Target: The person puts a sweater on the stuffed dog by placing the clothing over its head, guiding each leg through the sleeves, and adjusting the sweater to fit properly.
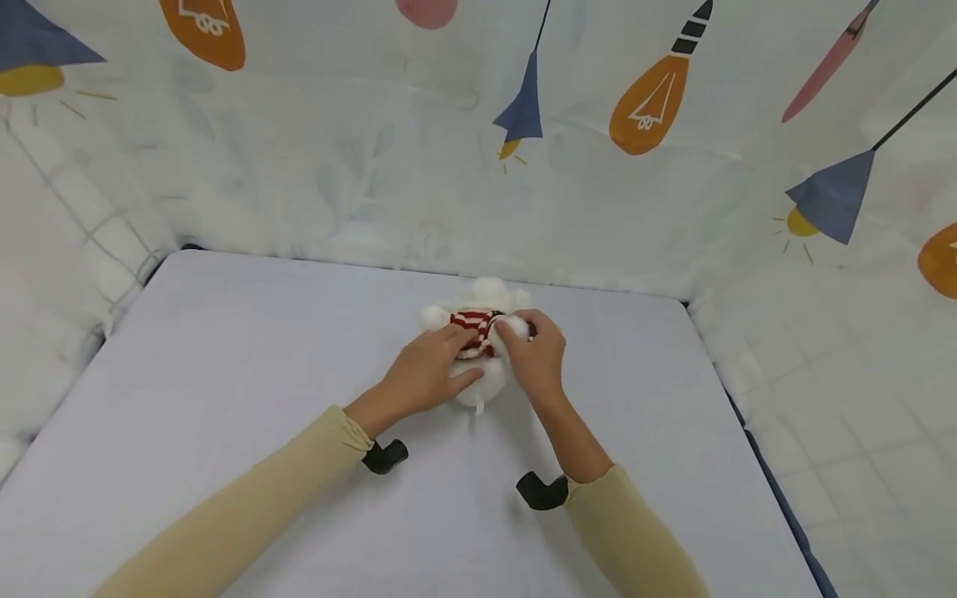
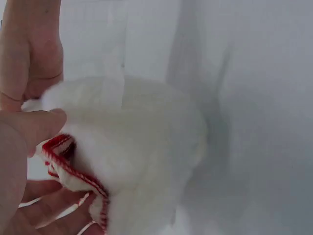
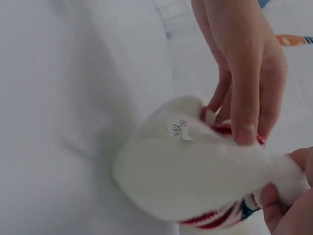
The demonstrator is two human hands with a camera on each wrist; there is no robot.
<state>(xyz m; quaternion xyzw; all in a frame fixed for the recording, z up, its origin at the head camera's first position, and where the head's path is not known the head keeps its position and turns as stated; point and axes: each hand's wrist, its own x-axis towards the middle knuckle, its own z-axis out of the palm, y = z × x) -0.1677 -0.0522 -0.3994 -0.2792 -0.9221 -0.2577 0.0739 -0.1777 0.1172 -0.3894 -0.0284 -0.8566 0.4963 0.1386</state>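
Observation:
A white plush toy in a red-and-white striped knit sweater lies toward the far side of the table. My left hand grips its body at the sweater hem, thumb against the white fur and fingers at the knit, as the left wrist view shows. With thumb and fingers, my right hand pinches a white fluffy limb at the toy's side. A printed white tag hangs from the plush toy's rounded lower end. Both hands cover part of the sweater.
The table has a pale cover, with a printed curtain behind its far edge. Black curved pieces stick out near both sleeve cuffs.

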